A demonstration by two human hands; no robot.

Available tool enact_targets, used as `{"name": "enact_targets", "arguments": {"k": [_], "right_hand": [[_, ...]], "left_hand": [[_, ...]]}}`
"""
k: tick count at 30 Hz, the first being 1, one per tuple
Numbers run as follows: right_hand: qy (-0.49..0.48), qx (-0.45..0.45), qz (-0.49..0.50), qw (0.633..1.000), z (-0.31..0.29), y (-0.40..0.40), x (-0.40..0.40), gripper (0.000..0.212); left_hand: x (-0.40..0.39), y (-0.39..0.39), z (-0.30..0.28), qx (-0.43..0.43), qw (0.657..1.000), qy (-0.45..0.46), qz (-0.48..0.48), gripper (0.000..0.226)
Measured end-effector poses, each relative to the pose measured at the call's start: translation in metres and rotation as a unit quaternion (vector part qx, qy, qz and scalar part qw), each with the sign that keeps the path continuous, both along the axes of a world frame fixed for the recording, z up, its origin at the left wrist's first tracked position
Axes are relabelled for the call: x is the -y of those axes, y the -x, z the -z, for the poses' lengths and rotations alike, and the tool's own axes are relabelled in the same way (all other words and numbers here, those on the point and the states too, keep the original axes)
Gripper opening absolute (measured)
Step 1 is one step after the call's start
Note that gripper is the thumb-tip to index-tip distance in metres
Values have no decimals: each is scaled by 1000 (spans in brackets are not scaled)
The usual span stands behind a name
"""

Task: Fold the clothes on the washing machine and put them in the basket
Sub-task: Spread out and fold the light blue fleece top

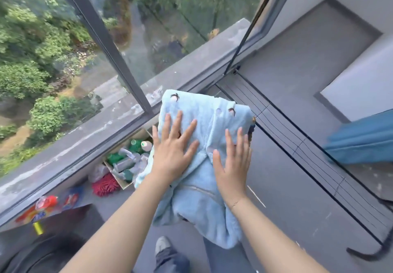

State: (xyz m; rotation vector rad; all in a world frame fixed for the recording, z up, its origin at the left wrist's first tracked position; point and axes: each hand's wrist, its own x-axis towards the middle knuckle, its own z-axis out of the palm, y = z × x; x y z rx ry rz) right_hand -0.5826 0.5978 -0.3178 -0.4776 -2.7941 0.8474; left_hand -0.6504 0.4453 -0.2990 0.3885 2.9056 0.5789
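Pale-blue fleece garment (197,189), seemingly half-folded

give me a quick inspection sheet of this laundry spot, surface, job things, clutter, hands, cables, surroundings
surface: what the garment lies on is hidden beneath it; grey floor below.
job's things: light blue fleece garment, partly folded, its lower end hanging free; no basket seen.
clutter: cardboard box of bottles and a red bristly thing on the floor by the window; colourful packets at lower left.
grippers: left hand and right hand both flat on the garment, fingers straight and spread.
cables: nothing seen.
surroundings: large window overlooking trees, drying rack to the right, blue fabric at the right edge.
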Motion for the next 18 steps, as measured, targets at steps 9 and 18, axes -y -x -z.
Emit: {"name": "enact_targets", "arguments": {"k": [9, 18], "right_hand": [[-73, 117, 52, 989, 65, 30, 25, 56], [-105, 82, 23, 991, 101, 32, 10, 63]], "left_hand": [[3, 30, 78, 128, 992, 13, -19, 61], [-6, 32, 96, 93, 995, 16, -10, 63]]}}
